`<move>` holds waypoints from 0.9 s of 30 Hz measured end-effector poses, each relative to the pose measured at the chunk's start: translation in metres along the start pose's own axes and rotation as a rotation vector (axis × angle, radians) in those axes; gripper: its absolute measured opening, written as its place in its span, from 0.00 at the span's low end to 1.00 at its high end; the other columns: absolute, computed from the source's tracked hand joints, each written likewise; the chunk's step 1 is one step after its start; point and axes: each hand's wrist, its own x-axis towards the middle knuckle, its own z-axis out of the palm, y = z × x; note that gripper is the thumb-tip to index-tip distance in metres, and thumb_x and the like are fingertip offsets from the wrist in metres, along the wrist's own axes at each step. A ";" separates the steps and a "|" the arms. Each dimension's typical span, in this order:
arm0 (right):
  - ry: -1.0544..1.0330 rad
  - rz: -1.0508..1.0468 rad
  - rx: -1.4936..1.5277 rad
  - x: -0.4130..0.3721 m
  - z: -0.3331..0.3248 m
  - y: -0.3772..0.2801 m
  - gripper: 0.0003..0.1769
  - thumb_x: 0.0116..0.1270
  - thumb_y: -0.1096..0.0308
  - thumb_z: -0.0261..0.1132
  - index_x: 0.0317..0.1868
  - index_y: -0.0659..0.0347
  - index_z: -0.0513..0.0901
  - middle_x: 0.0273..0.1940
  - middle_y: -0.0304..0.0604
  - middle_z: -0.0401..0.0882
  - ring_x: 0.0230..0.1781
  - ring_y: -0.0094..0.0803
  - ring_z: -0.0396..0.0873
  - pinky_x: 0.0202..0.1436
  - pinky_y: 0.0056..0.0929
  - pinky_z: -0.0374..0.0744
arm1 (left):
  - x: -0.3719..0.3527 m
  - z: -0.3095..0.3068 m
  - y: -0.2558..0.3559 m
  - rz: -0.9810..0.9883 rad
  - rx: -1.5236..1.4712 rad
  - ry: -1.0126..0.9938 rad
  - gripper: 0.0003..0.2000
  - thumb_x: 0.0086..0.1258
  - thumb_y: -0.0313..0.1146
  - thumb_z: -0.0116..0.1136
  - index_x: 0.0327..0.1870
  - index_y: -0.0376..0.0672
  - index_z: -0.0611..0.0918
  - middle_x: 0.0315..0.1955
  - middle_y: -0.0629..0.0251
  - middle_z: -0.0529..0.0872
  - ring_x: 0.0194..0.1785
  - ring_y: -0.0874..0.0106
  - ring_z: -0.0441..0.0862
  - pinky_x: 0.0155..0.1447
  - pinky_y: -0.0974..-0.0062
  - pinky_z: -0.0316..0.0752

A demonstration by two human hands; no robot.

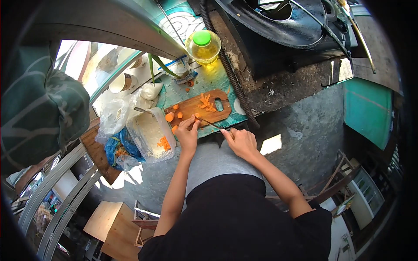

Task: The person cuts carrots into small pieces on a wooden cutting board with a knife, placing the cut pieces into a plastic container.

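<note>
- Carrot piece [196, 116] sits on cutting board [188, 108], pinned by my left hand [188, 131].
- My right hand [239, 141] is clenched on knife [210, 123], blade at the piece.
- Done, I'd say: chopped bits [205, 103] on the board, more in tub [146, 127].
- Left: a few thick rounds [170, 116], uncut.

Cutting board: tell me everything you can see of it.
The cutting board looks like brown wood, oblong with rounded corners and a handle slot near its right end. It lies flat, at an angle, on a teal counter. Orange strips are piled beside the slot, and round slices lie at its left end, next to a plastic tub. At its near edge the left hand pins a carrot piece, and the right hand holds a knife to it.
</note>
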 end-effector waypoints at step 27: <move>-0.113 -0.058 -0.058 0.020 -0.020 -0.001 0.34 0.71 0.43 0.51 0.19 0.64 0.80 0.20 0.58 0.77 0.25 0.56 0.79 0.33 0.49 0.77 | -0.002 0.004 -0.001 -0.039 0.020 0.015 0.12 0.57 0.26 0.70 0.41 0.30 0.86 0.39 0.51 0.88 0.43 0.67 0.86 0.50 0.74 0.77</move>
